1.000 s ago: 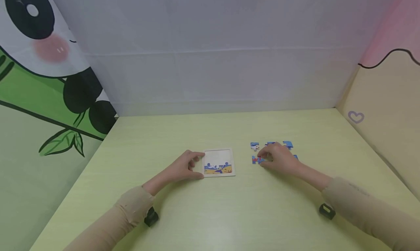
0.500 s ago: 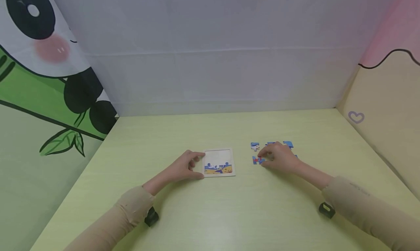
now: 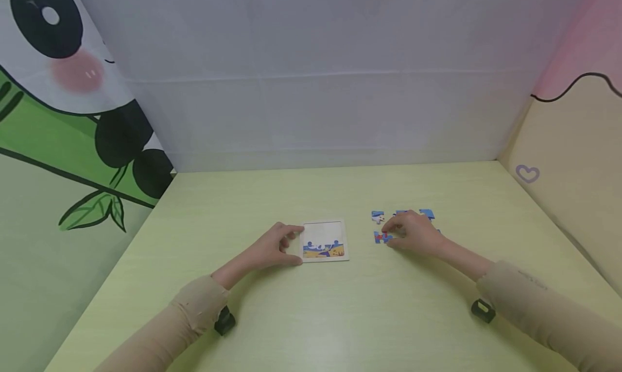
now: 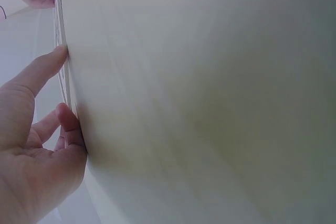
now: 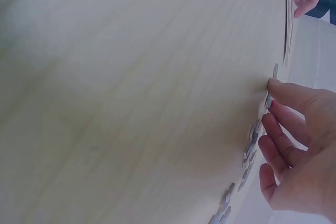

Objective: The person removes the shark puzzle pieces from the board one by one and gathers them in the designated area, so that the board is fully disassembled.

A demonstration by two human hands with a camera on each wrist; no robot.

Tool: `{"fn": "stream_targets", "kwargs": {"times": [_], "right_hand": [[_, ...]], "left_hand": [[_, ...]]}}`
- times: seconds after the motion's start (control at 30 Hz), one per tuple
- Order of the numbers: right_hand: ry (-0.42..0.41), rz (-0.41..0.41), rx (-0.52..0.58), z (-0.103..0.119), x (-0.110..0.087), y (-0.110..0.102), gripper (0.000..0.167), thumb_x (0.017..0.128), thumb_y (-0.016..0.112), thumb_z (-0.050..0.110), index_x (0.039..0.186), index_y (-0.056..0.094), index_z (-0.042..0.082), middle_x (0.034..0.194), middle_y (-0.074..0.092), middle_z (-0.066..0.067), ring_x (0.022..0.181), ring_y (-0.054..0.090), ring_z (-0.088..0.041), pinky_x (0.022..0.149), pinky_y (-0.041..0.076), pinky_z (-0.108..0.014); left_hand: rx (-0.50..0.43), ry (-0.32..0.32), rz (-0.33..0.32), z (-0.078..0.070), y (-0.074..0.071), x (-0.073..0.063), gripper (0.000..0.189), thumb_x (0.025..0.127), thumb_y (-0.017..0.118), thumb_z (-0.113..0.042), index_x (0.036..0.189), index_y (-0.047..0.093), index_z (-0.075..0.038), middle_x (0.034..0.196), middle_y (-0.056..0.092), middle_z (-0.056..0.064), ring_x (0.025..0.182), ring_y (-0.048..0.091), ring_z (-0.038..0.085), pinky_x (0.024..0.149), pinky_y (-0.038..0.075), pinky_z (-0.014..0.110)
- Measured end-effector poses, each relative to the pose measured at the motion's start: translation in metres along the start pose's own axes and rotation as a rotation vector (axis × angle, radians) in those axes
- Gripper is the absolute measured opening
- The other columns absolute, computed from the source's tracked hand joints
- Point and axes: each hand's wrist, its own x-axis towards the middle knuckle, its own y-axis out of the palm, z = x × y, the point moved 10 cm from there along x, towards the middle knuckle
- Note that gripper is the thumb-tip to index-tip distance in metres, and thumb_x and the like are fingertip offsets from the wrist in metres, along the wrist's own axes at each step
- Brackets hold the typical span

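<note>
A square white puzzle tray (image 3: pixel 323 231) lies flat on the table, its lower part filled with blue and sandy yellow puzzle pieces (image 3: pixel 323 250). My left hand (image 3: pixel 274 247) holds the tray along its left edge, thumb at the lower corner and index finger higher up. To the right, my right hand (image 3: pixel 413 232) pinches a blue and red jigsaw piece (image 3: pixel 380 237) between thumb and index finger, low at the tabletop. In the right wrist view that piece (image 5: pixel 269 101) shows edge-on at the fingertips. Several other blue pieces are partly hidden behind this hand.
Behind the right hand lie a blue and white piece (image 3: pixel 377 216) and a blue piece (image 3: pixel 426 214). The pale yellow table (image 3: pixel 320 312) meets a grey cloth wall (image 3: pixel 330 118) at the back. Printed panels stand on both sides.
The right hand and its jigsaw piece have shifted very slightly to the right. The left hand and the tray look the same.
</note>
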Motion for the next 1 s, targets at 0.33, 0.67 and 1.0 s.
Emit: {"fn": "stream_targets", "kwargs": {"times": [0.33,0.67,1.0], "right_hand": [[0.005,0.014,-0.002,-0.001,0.0,0.0,0.021,0.08,0.081,0.016,0.1,0.076,0.013,0.099,0.075,0.002,0.098,0.064,-0.023,0.085,0.049,-0.039],[0.028,0.036,-0.015,-0.003,-0.001,0.004,0.026,0.079,0.082,0.016,0.104,0.076,0.012,0.105,0.075,0.0,0.104,0.064,-0.026,0.088,0.049,-0.045],[0.033,0.07,-0.042,0.006,-0.001,0.002,0.039,0.078,0.083,0.02,0.114,0.073,0.008,0.11,0.074,-0.004,0.109,0.062,-0.031,0.091,0.043,-0.054]], "left_hand": [[0.028,0.001,-0.012,0.003,0.0,0.002,0.077,0.078,0.084,-0.024,0.146,0.048,-0.014,0.12,0.051,0.01,0.095,0.048,0.018,0.08,0.046,0.026],[0.007,-0.005,-0.007,0.002,0.0,0.001,0.078,0.078,0.084,-0.024,0.146,0.048,-0.013,0.121,0.051,0.011,0.095,0.048,0.018,0.081,0.045,0.028],[-0.002,-0.003,-0.003,0.002,0.001,0.001,0.077,0.078,0.084,-0.024,0.146,0.048,-0.013,0.12,0.051,0.01,0.095,0.047,0.019,0.081,0.045,0.029]]}}
